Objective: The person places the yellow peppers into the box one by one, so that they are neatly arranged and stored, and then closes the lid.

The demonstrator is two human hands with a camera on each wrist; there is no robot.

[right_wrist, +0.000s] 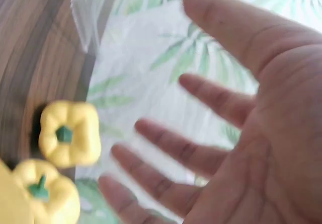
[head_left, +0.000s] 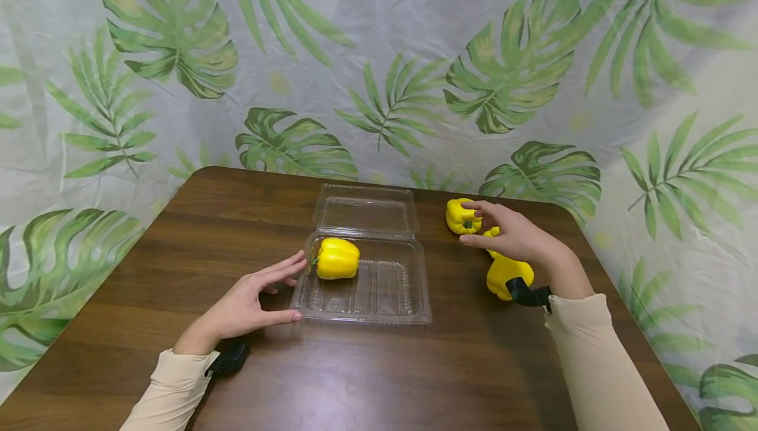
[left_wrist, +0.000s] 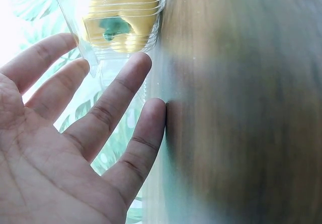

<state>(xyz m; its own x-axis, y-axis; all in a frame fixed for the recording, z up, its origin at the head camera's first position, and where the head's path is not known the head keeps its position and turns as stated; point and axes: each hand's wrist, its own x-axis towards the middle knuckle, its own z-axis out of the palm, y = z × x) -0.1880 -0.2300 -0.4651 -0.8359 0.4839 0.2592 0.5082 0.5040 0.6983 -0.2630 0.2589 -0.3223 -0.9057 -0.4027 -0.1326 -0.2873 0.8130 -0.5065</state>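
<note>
A clear plastic clamshell container [head_left: 385, 299] lies with its lid [head_left: 366, 210] folded back on the table. Inside its left part rests one yellow bell pepper [head_left: 338, 259], stem toward the left. My left hand [head_left: 251, 299] is at the container's left side, fingers spread, fingertips at or near its wall. My right hand [head_left: 521, 237], fingers spread and holding nothing, hovers above the yellow peppers at the right. Of these, a far pepper [head_left: 460, 217] and a near pepper [head_left: 506, 276] show, with another pepper [right_wrist: 48, 194] between them mostly hidden by the hand in the head view.
The dark wooden table [head_left: 379, 378] runs to a rounded far edge. A leaf-patterned cloth [head_left: 391, 89] hangs right behind and beside it. Black wrist cameras are strapped at both sleeves.
</note>
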